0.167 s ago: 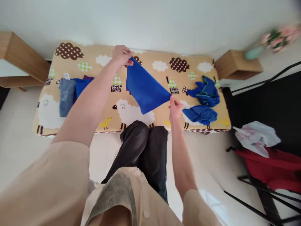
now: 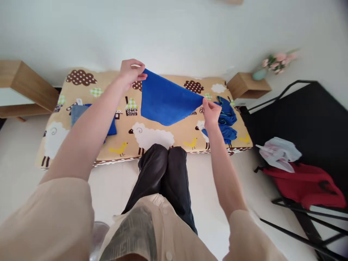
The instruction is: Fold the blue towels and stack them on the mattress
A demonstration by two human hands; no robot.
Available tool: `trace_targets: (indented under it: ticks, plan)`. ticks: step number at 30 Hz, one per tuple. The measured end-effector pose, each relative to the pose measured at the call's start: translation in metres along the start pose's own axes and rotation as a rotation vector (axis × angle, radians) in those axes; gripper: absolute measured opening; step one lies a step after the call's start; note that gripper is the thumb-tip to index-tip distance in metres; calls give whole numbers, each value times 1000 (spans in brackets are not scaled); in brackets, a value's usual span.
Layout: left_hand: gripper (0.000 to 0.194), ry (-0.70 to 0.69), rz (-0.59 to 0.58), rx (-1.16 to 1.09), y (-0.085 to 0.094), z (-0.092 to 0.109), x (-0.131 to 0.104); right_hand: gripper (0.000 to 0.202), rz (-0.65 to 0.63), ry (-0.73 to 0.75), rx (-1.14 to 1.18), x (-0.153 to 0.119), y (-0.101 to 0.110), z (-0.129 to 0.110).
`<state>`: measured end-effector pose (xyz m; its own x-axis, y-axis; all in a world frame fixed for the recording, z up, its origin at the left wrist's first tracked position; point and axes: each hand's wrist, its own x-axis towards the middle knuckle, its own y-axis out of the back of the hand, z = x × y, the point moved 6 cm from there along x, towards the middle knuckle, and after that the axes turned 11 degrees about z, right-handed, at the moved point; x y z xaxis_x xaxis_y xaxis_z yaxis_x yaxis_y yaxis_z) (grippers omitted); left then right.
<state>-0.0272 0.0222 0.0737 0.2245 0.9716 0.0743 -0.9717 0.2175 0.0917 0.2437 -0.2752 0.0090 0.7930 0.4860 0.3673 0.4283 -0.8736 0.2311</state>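
A plain blue cloth (image 2: pixel 168 99) hangs stretched between my two hands above the patterned bed cover. My left hand (image 2: pixel 132 73) pinches its upper left corner, and my right hand (image 2: pixel 211 110) pinches the right corner, a little lower. The bottom edge of the cloth sags to a blunt point. Behind my right hand lie crumpled blue cloths (image 2: pixel 227 115), one with green edging, partly hidden by the hand and wrist. Under my left forearm, a grey-blue folded cloth (image 2: pixel 77 113) and a blue folded cloth (image 2: pixel 112 127) rest on the cover, largely covered by the arm.
The low bed (image 2: pixel 152 139) has a beige sheep-print cover. Wooden cabinets stand at its left (image 2: pixel 35 87) and right (image 2: pixel 248 85), the right one with a vase of pink flowers (image 2: pixel 259 73). A black frame holds a red bag (image 2: pixel 304 185) and a white plastic bag (image 2: pixel 281 152).
My hands have moved slightly apart, drawing the blue cloth's top edge wider and flatter. The camera view has shifted, so the bed and cabinets sit lower in the picture.
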Motion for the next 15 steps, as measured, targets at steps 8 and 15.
trace_targets:
  ticks: [8, 15]
  plan:
    - [19, -332, -67, 100, 72, 104, -35, 48, 109, 81, 210, 53, 30, -106]
    - [26, -394, 32, 177, 115, 140, -62, 26, -14, 90, 227, 40, 27, -161]
